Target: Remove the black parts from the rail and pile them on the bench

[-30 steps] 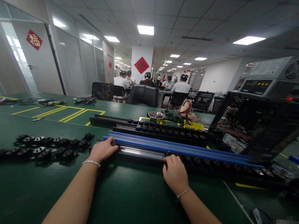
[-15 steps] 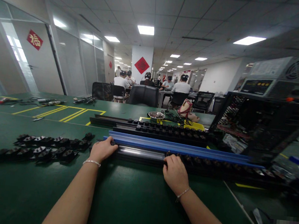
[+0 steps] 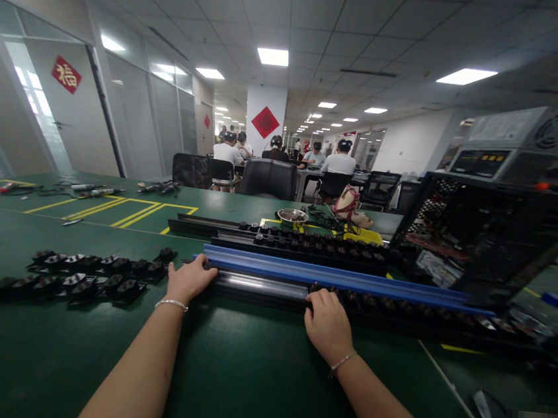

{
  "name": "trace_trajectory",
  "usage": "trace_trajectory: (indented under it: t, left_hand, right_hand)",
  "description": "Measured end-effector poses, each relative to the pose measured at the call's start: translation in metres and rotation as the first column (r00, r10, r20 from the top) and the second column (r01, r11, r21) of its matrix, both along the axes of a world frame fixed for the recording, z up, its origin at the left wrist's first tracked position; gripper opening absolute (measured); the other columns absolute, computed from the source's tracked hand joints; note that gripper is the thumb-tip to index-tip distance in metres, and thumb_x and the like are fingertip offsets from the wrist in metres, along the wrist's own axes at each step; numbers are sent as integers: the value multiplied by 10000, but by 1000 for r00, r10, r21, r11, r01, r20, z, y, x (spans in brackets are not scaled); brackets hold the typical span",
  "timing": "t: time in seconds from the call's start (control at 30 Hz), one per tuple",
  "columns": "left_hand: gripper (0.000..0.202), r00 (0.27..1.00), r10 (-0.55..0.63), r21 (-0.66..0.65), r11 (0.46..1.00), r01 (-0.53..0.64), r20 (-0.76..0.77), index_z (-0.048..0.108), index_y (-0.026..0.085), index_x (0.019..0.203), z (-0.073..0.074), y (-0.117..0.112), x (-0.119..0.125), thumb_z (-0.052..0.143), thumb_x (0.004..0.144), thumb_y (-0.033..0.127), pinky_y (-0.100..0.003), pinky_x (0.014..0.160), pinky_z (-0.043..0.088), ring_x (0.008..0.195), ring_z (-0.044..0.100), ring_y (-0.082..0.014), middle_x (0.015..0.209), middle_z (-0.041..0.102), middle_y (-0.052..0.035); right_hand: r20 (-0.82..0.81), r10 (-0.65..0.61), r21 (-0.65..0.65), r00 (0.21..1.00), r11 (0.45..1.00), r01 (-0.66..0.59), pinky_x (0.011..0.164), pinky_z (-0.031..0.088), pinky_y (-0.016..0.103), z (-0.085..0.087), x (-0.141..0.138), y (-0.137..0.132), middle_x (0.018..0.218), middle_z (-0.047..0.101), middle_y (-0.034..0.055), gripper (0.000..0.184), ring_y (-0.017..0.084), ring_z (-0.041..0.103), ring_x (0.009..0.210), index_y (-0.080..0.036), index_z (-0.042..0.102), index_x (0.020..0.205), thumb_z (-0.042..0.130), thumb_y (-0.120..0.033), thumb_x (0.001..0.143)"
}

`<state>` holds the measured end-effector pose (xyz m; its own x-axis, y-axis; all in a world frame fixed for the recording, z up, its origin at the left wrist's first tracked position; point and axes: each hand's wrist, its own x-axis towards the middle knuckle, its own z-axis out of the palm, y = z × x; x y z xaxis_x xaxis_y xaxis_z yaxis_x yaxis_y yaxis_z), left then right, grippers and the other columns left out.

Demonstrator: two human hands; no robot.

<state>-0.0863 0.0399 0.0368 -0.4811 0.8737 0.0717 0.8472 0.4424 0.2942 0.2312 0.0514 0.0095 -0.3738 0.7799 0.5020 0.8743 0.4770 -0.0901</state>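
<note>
A long black rail (image 3: pixel 261 285) with a shiny metal channel lies across the bench in front of me. My left hand (image 3: pixel 190 281) is closed over its left end; the fingertips are hidden behind it. Small black socket-like modules (image 3: pixel 369 299) fill the rail's right part in a row. My right hand (image 3: pixel 329 324) has curled fingers closed at the leftmost module (image 3: pixel 315 286), which it partly covers. Directly behind the rail runs a blue strip (image 3: pixel 332 274). Two rows of loose black modules (image 3: pixel 84 285) lie left of my left hand.
Behind the blue strip lie more black rails (image 3: pixel 190 225) with modules. Further back are a metal bowl (image 3: pixel 292 217) and a yellow tray (image 3: pixel 363 236). An open computer case (image 3: pixel 485 237) stands at right. Tools (image 3: pixel 94 191) lie at the back left. People sit beyond the bench.
My left hand has shifted slightly, and a dark piece that showed by its thumb is now out of sight. My right hand stays at the same module.
</note>
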Motion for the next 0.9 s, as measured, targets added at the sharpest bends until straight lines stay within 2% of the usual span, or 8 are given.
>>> trace_trajectory:
  t: [0.13,0.27,0.5,0.7,0.9]
  left_hand:
    - [402,999,31,2,1000,-31,21,533,255,1006,0,0,-2,354,733,488,-669,989,73,1013,581,-337,965,684,-114]
    - [412,998,61,5,998,-61,31,535,258,1016,-1,0,-4,361,726,494,-660,960,152,1003,580,-347,989,678,-121]
    - [405,994,94,-18,995,-93,51,536,268,1020,-2,2,-8,359,731,489,-533,865,331,1014,575,-338,1017,667,-123]
    - [435,991,131,-34,991,-130,35,535,257,1036,-3,0,-15,349,733,508,-438,801,383,967,599,-332,984,671,-132]
    - [460,990,140,-16,990,-140,11,545,243,1045,-3,0,-15,341,733,513,-422,770,401,940,609,-341,949,677,-143]
  right_hand:
    - [-7,-4,-2,1000,1000,4,780,365,297,0,-1,-1,894,557,53,112,187,469,882,-184,571,858,506,-134,782]
    - [0,-9,-3,1000,1000,9,779,367,299,1,-1,0,894,559,53,114,186,471,879,-185,574,858,506,-134,782]
    - [-4,-11,-1,1000,1000,11,783,365,301,1,-1,0,891,563,52,116,189,470,876,-187,574,865,507,-138,784]
    - [3,-11,4,1000,1000,11,777,364,297,0,-1,0,891,560,49,112,185,469,878,-189,572,863,511,-140,783]
    - [8,-18,-1,1000,1000,18,770,365,297,1,-1,-1,890,555,48,111,182,471,873,-188,569,866,508,-142,786]
